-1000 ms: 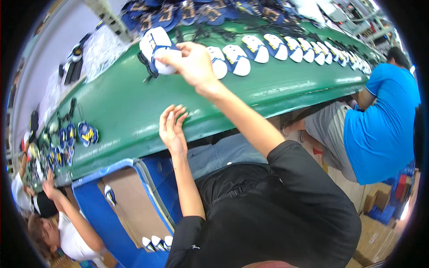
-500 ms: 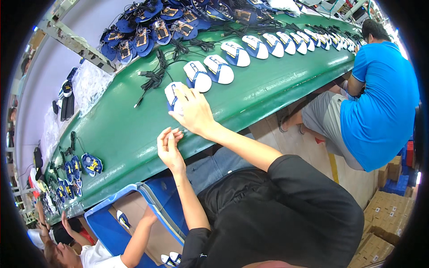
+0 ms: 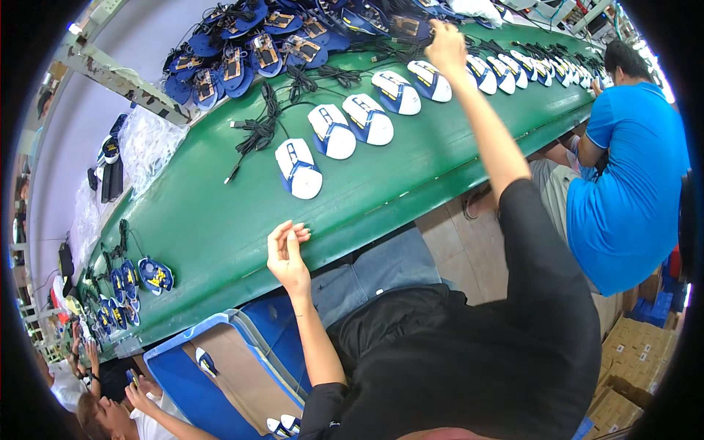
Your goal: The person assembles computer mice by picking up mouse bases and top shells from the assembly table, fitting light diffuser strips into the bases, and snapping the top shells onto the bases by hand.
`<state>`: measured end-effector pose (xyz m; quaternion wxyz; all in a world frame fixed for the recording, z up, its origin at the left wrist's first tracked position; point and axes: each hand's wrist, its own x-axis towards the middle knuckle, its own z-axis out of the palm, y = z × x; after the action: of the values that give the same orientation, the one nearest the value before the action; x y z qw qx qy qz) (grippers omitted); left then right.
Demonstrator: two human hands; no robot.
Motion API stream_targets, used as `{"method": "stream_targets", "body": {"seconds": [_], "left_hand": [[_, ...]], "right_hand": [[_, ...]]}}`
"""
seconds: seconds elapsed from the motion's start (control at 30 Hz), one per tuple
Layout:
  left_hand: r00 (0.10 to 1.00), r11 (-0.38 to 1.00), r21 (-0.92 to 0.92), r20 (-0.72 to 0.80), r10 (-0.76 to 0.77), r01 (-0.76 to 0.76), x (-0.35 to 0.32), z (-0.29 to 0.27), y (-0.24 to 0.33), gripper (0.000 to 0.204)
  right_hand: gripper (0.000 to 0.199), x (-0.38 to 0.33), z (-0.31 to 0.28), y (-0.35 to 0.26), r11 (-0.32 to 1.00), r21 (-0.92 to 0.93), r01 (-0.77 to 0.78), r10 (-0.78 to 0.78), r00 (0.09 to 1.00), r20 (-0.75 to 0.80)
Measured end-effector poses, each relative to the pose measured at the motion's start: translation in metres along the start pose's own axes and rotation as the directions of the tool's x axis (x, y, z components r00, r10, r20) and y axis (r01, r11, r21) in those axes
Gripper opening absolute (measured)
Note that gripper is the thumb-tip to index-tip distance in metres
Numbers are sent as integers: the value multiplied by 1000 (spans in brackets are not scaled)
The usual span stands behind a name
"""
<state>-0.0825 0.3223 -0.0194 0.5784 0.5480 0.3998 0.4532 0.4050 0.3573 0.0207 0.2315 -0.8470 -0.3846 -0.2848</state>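
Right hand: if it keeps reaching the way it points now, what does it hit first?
Probably the heap of open blue mouse bases beyond the right hand; depth is unclear.

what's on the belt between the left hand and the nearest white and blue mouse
Head view: only bare green belt lies between the left hand and the nearest mouse.

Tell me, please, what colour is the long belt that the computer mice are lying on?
The belt is green, seen best in the head view.

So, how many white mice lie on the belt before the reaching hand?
5 in a row: nearest mouse, second, third, fourth, fifth by the right hand; more beyond.
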Motion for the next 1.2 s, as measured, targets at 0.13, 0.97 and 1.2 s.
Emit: {"method": "stream_targets", "body": {"seconds": [0.13,0.97,1.2], "left_hand": [[1000,998,61,0,-13,13,-1,0,2,17],[926,894,323,313,211,-312,64,60,75,12],[774,380,674,558,299,-633,266,226,40,38]], "right_hand": [[66,59,41,85,998,-37,51,-25,862,506],[69,93,108,136,946,-27,324,-261,809,527],[56,87,93,69,981,162,109,-185,781,596]]}}
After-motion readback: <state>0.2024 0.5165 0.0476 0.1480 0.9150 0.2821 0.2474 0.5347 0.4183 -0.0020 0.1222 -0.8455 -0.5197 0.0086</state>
